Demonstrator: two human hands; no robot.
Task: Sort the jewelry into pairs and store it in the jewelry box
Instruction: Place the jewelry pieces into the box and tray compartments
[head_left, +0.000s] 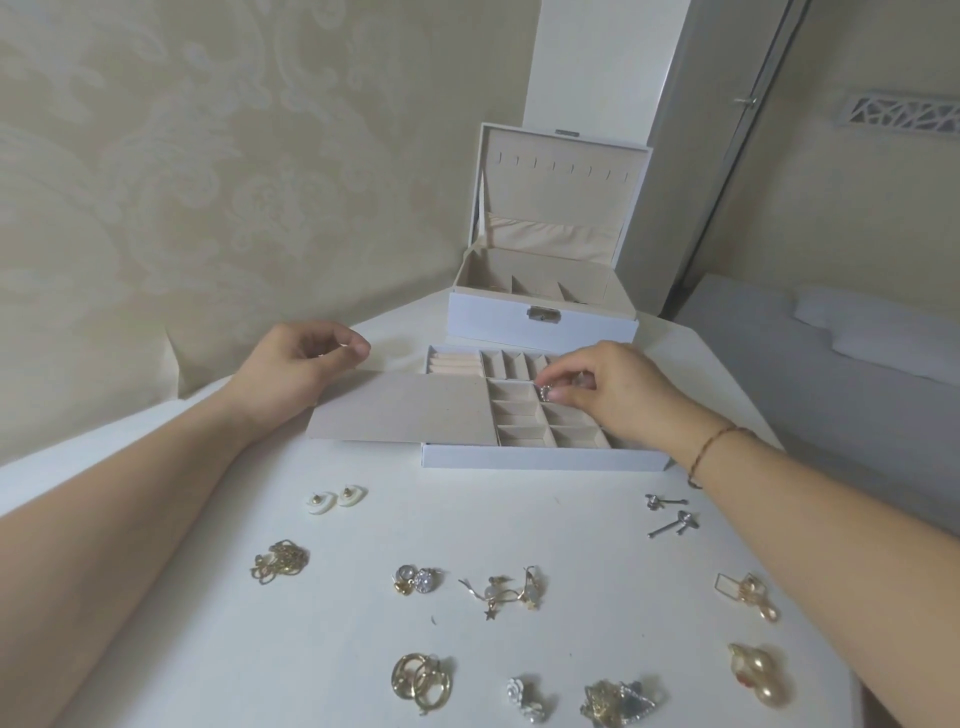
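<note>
A white jewelry box (543, 322) stands open at the back of the table. Its removable tray (540, 456) with beige compartments lies in front of it. My right hand (608, 389) pinches a small sparkling silver earring (545, 392) over the tray's middle compartments. My left hand (301, 358) hovers at the tray's left, fingers curled, thumb meeting the fingers; whether it holds anything I cannot tell. A beige card lid (405, 413) covers the tray's left part. Pairs lie on the table: white shell studs (335, 500), silver pins (672, 514), gold hoops (422, 680), pearl earrings (761, 675).
More jewelry sits on the white table (519, 514): a gold chain (280, 561), round crystal studs (418, 579), star dangles (506, 590), gold rectangle earrings (748, 595), a white flower piece (527, 699), a gold-and-crystal cluster (618, 701). Wallpapered wall at left, a bed at right.
</note>
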